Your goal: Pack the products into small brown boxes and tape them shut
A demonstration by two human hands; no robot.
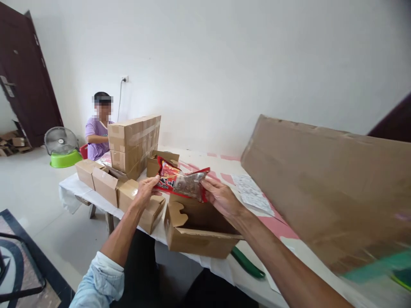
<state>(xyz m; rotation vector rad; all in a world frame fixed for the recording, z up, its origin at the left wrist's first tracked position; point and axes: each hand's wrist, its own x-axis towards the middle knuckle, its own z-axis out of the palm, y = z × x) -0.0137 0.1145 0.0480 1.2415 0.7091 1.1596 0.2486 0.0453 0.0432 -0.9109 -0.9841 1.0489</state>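
Observation:
A red food packet [189,183] with a clear window and brown contents is stretched between my two hands. My left hand [148,190] pinches its left end, and my right hand [221,196] grips the right end. Just below the packet stands an open cardboard box [202,241] with its flaps raised. Its inside is dark, and I cannot make out what it holds. By the box's right corner lies a dark green long object [247,263], partly behind my right forearm.
Several small cartons [105,184] line the table's left side, before a taped stack of boxes [135,141]. A person in a purple shirt [95,130] sits behind it. A large cardboard sheet [321,184] leans at right. A fan [61,140] stands on the floor.

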